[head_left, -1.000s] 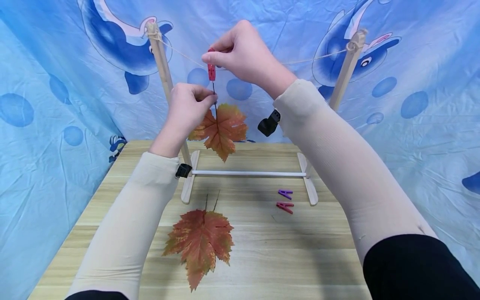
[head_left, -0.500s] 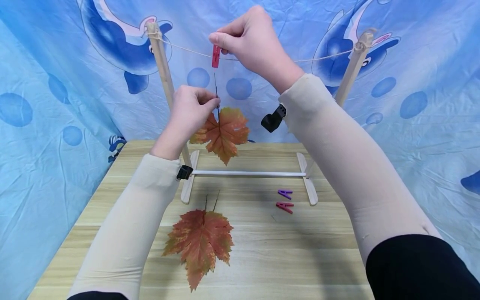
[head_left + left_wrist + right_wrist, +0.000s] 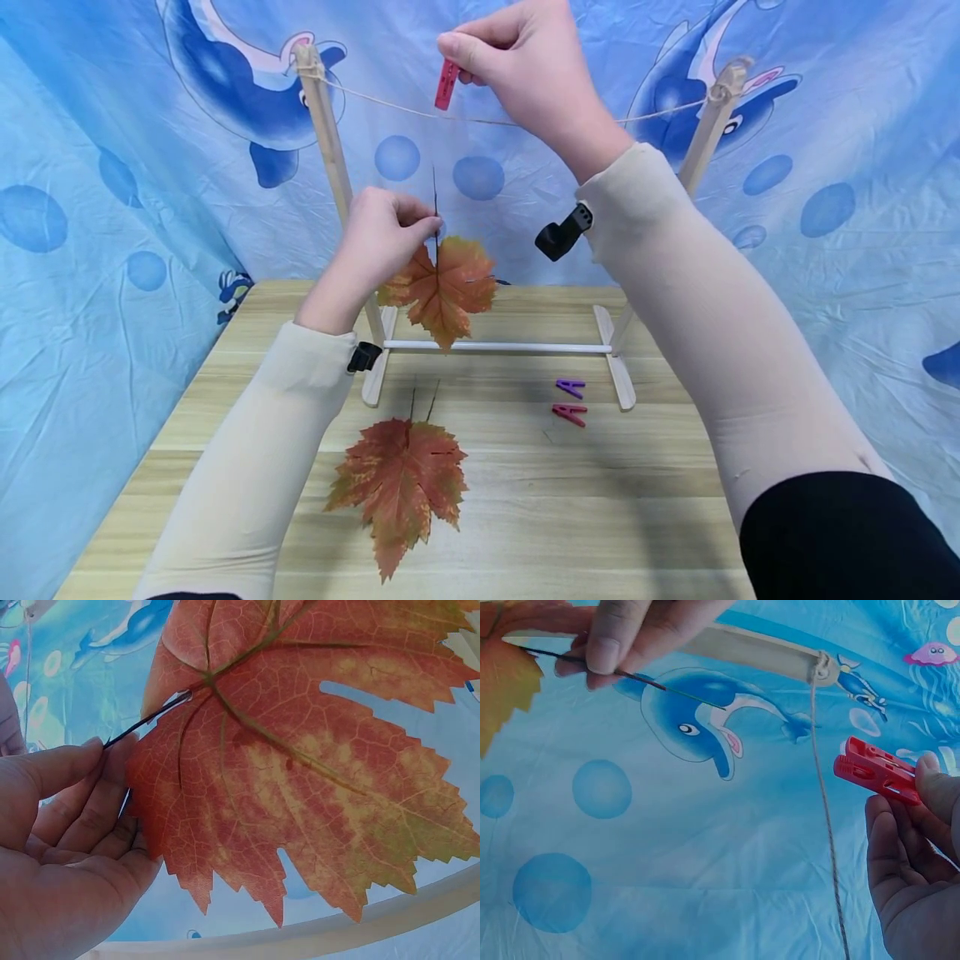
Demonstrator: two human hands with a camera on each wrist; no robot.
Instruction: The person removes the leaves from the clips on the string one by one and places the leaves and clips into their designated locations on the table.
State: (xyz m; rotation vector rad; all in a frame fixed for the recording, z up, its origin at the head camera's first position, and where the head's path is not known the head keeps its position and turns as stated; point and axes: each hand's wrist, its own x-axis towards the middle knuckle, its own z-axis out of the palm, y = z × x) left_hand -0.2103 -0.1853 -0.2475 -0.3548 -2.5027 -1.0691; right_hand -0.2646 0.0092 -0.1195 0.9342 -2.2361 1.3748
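My left hand (image 3: 384, 229) pinches the thin dark stem of an orange maple leaf (image 3: 444, 292), which hangs below the fingers; the stem's free tip points up. In the left wrist view the leaf (image 3: 300, 757) fills much of the picture. My right hand (image 3: 536, 71) grips a red clothespin (image 3: 446, 85) between thumb and fingers, higher up and to the right. In the right wrist view the clothespin (image 3: 877, 771) is apart from the string (image 3: 826, 825) and from the stem. The string (image 3: 375, 101) runs between two wooden posts, behind both hands.
A second reddish leaf (image 3: 401, 483) lies on the wooden table (image 3: 585, 517), two stems showing above it. A purple clothespin (image 3: 571, 388) and another red clothespin (image 3: 570, 415) lie near the stand's right foot (image 3: 620, 379). A white rod (image 3: 495, 346) joins the feet.
My right hand has moved up and to the right with the red clothespin, away from the stem and above the string. My left hand has lowered a little with the leaf.
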